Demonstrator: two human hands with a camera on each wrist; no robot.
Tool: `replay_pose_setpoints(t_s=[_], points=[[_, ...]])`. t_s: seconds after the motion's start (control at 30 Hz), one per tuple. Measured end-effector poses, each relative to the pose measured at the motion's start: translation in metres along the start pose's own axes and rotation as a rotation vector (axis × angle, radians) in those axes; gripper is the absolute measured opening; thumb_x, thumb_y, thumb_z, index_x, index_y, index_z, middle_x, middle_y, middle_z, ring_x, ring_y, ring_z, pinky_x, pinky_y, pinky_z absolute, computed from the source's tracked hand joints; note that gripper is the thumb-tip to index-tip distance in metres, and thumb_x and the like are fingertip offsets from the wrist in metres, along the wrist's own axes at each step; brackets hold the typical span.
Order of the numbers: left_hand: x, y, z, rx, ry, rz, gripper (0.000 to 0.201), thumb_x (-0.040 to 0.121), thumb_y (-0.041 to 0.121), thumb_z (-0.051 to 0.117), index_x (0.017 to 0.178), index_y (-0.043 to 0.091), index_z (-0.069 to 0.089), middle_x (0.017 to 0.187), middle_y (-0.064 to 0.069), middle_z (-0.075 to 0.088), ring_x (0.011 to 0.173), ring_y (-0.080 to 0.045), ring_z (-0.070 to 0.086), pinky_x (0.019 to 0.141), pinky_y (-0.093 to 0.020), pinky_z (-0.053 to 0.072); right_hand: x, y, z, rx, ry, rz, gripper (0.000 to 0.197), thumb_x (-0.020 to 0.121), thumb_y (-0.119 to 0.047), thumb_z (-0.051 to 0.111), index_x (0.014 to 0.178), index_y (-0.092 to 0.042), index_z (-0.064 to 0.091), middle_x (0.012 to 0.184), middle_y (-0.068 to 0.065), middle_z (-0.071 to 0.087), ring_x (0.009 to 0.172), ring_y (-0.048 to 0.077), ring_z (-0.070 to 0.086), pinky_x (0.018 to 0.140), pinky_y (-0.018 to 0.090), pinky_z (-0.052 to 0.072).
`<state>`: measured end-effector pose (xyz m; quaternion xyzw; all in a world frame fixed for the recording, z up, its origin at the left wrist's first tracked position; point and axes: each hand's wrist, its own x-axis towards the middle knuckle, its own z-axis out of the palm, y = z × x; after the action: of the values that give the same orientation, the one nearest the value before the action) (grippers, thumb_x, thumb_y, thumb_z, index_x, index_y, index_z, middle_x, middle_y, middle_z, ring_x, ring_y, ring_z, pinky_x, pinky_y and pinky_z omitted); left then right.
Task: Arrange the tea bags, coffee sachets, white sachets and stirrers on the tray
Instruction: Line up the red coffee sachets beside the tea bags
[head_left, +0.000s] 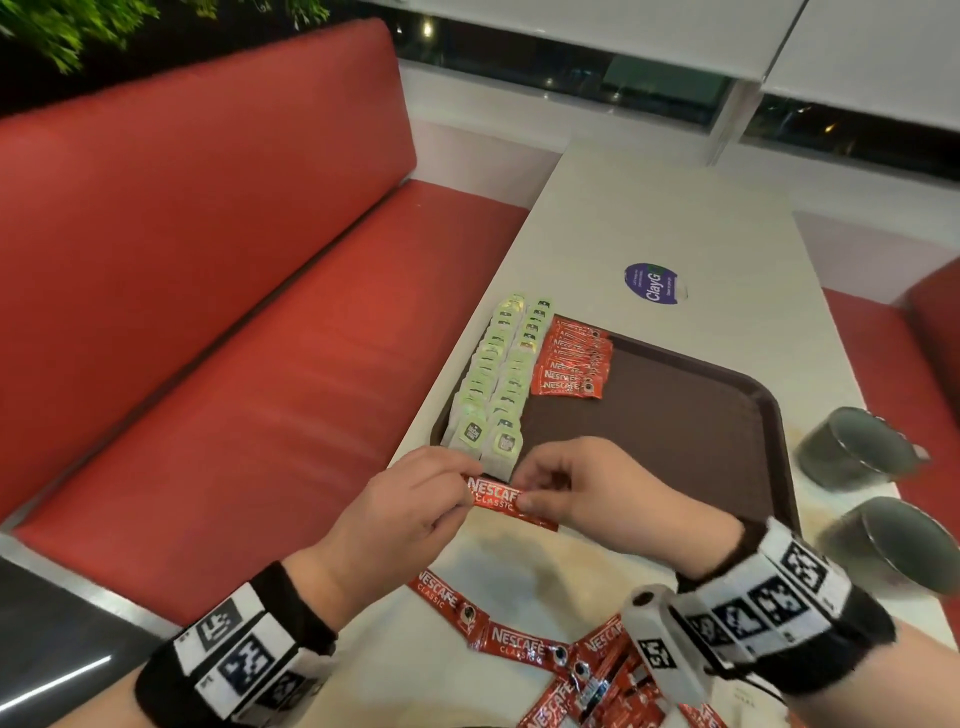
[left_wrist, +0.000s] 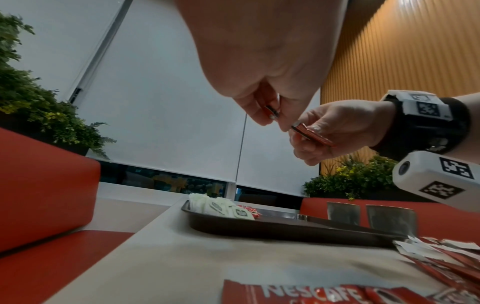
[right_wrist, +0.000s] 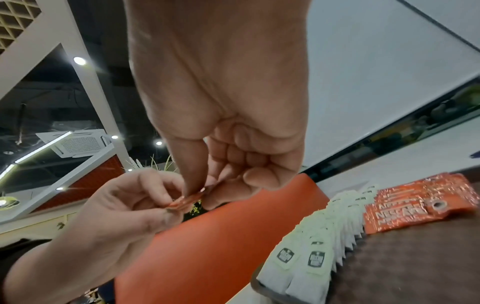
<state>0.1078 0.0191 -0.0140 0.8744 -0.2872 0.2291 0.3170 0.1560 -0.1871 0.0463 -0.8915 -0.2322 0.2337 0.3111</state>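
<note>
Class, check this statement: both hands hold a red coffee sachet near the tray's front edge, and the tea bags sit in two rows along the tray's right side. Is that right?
Not quite. The tea bags sit in two rows along the left side of the tray, as the head view shows. The rest holds: the left hand and right hand hold a red coffee sachet near the tray's front edge.

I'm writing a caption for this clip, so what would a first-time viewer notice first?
Probably the red Nescafe sachet pinched between the left hand and right hand at the near edge of the brown tray. Next, the two long rows of tea bags along the tray's left side, with a stack of coffee sachets beside them. More loose sachets lie on the table near the wrists.
</note>
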Motion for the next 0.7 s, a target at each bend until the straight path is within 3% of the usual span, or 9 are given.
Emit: replay_pose_setpoints(t_s=[0.07,0.13,0.2,0.27,0.33,0.4,0.5,0.7], points=[[0.002,0.003,0.004,-0.01,-0.016,0.053,0.01,0.085,0.009,0.056,0.075,0.011,0.057,0.106,0.002,0.056,0.097,-0.013,0.055,0.097,-0.008,0.034,-0.004,0.005,0.004,0.024,-0.007,0.022,0.022,0.083,-0.018,0.071,0.072,-0.034,0.061,0.068,-0.007,0.065,0.06,0.003,0.057,0.066,0.026,0.05],[0.001,0.005,0.006,-0.03,-0.059,0.051,0.004,0.087,0.015,0.055,0.083,0.014,0.056,0.112,0.003,0.053,0.102,-0.013,0.053,0.098,-0.008,0.033,-0.006,0.011,0.0,0.037,0.006,0.049,0.021,0.082,-0.017,0.072,0.07,-0.032,0.062,0.066,-0.008,0.064,0.059,0.001,0.056,0.065,0.023,0.048],[-0.003,0.003,0.007,-0.025,-0.109,-0.052,0.01,0.086,0.024,0.055,0.095,0.02,0.057,0.122,0.005,0.05,0.109,-0.011,0.049,0.098,-0.011,0.035,-0.005,0.02,-0.01,0.048,0.091,0.076,0.019,0.08,-0.016,0.073,0.069,-0.027,0.064,0.063,-0.009,0.062,0.058,0.0,0.054,0.063,0.021,0.045],[-0.007,0.0,0.005,0.025,-0.197,-0.164,0.021,0.083,0.034,0.052,0.101,0.026,0.06,0.125,0.007,0.051,0.114,-0.009,0.044,0.095,-0.022,0.044,0.003,0.036,-0.024,0.049,0.237,0.126,0.017,0.08,-0.015,0.073,0.068,-0.023,0.065,0.062,-0.008,0.062,0.059,0.004,0.053,0.062,0.022,0.042],[-0.008,-0.005,0.001,0.089,-0.414,-0.25,0.028,0.084,0.039,0.054,0.108,0.029,0.063,0.126,0.009,0.054,0.119,-0.007,0.038,0.1,-0.028,0.042,0.018,0.056,-0.039,0.027,0.374,0.189,0.015,0.079,-0.015,0.073,0.068,-0.021,0.065,0.064,-0.006,0.062,0.062,0.008,0.053,0.062,0.024,0.039],[-0.012,-0.009,-0.001,0.102,-0.697,-0.326,0.037,0.087,0.037,0.061,0.123,0.03,0.058,0.134,0.013,0.049,0.126,-0.006,0.033,0.104,-0.018,0.027,0.038,0.074,-0.05,-0.017,0.426,0.247,0.015,0.08,-0.015,0.072,0.068,-0.019,0.064,0.067,-0.006,0.061,0.066,0.01,0.054,0.065,0.024,0.037],[-0.017,-0.011,0.002,0.137,-0.909,-0.349,0.048,0.084,0.038,0.065,0.13,0.031,0.053,0.132,0.014,0.051,0.124,-0.007,0.037,0.103,-0.02,0.031,0.07,0.093,-0.056,-0.106,0.379,0.342,0.017,0.08,-0.013,0.072,0.068,-0.018,0.062,0.075,-0.002,0.062,0.075,0.016,0.058,0.072,0.025,0.039],[-0.018,-0.005,0.008,0.245,-0.984,-0.348,0.046,0.088,0.033,0.061,0.133,0.03,0.051,0.127,0.009,0.056,0.121,-0.014,0.04,0.099,-0.031,0.036,0.116,0.109,-0.048,-0.204,0.239,0.466,0.023,0.081,-0.016,0.072,0.063,-0.022,0.06,0.08,-0.001,0.062,0.087,0.019,0.061,0.079,0.027,0.045]])
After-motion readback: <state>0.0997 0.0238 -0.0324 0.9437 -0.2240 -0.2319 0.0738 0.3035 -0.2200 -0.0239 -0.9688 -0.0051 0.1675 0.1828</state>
